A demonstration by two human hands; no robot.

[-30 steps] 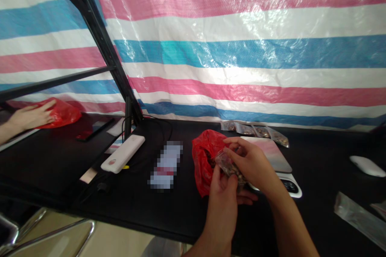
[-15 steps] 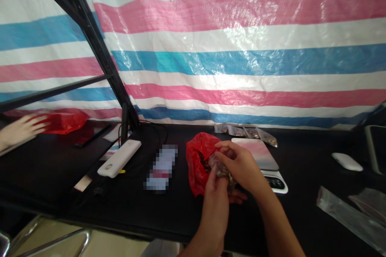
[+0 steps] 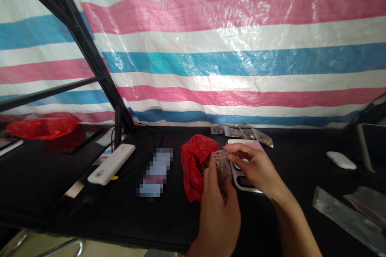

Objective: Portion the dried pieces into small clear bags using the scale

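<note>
Both hands meet just right of the red bag [image 3: 196, 164], which slumps open-mouthed on the black table [image 3: 144, 213]. Between them is a small clear pouch [image 3: 222, 164] with brown bits inside, touching the red bag's right side. The left hand [image 3: 218, 213] pinches it from below, thumb against its face. The right hand [image 3: 256, 166] pinches its top edge with thumb and forefinger — a two-sided grip that seems meant to keep the limp film taut and upright. Behind and right of the red bag lies a row of filled pouches [image 3: 243, 131] — a white device [image 3: 241, 178] sits under the right hand
</note>
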